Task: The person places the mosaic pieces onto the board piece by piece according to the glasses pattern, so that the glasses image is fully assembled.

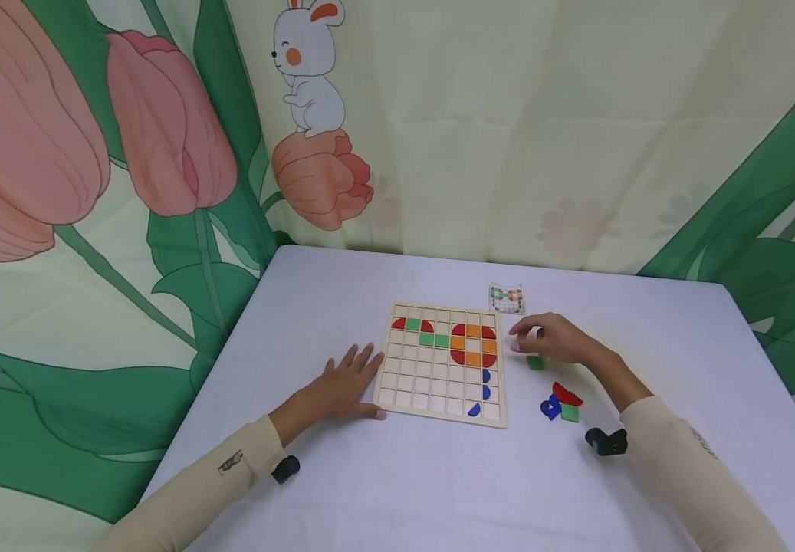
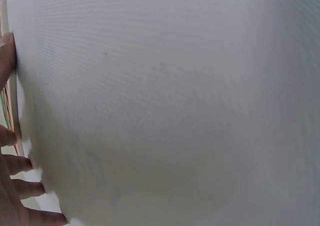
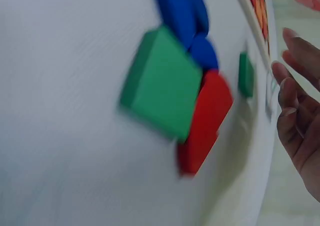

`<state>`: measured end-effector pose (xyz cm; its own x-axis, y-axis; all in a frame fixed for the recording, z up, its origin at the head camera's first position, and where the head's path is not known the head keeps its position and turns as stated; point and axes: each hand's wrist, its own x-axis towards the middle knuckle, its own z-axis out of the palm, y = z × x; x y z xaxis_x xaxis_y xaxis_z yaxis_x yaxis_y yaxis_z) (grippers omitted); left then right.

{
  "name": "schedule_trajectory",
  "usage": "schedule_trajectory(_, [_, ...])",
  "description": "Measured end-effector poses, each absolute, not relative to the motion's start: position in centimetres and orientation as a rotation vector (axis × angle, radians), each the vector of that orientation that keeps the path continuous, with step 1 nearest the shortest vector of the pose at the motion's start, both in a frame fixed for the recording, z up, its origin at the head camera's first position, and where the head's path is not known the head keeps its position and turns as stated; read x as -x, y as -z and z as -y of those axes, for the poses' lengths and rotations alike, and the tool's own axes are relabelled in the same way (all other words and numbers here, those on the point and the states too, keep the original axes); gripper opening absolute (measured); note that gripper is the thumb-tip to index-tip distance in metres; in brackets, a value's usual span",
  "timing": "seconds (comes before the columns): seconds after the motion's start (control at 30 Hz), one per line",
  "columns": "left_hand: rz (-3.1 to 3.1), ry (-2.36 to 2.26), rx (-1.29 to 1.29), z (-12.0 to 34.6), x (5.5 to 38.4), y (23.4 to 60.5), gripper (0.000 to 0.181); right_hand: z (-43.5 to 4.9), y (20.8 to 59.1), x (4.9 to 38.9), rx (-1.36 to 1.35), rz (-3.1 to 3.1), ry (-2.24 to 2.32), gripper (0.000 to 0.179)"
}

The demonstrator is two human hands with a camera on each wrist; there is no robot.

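A wooden grid board [image 1: 425,376] lies on the table, partly filled with red, green, orange and blue shape pieces. Spread fingers of my left hand [image 1: 347,383] rest along its left edge, thumb near the lower left corner. Off the board's right edge hovers my right hand [image 1: 552,337], fingers loosely bent, with no piece visible between them. Beneath it lies a green square piece [image 1: 536,363]. Closer to me sits a loose group: a red piece [image 1: 566,395], blue pieces [image 1: 550,407] and another green square [image 3: 162,83]. In the left wrist view only the fingers [image 2: 27,190] show at the board's edge.
A small printed pattern card [image 1: 507,298] lies behind the board's upper right corner. White cloth covers the table [image 1: 328,291]. A patterned curtain [image 1: 480,153] hangs behind it.
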<state>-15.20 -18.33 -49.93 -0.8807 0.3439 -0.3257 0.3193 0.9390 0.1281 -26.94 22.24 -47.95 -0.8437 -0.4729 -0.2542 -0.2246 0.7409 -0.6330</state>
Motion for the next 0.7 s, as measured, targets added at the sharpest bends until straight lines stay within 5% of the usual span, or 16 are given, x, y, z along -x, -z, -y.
schedule_trajectory(0.7, [-2.767,-0.087,-0.518,18.5,15.2,49.8,0.108,-25.9,50.3,23.9,0.486,-2.65,0.852,0.029])
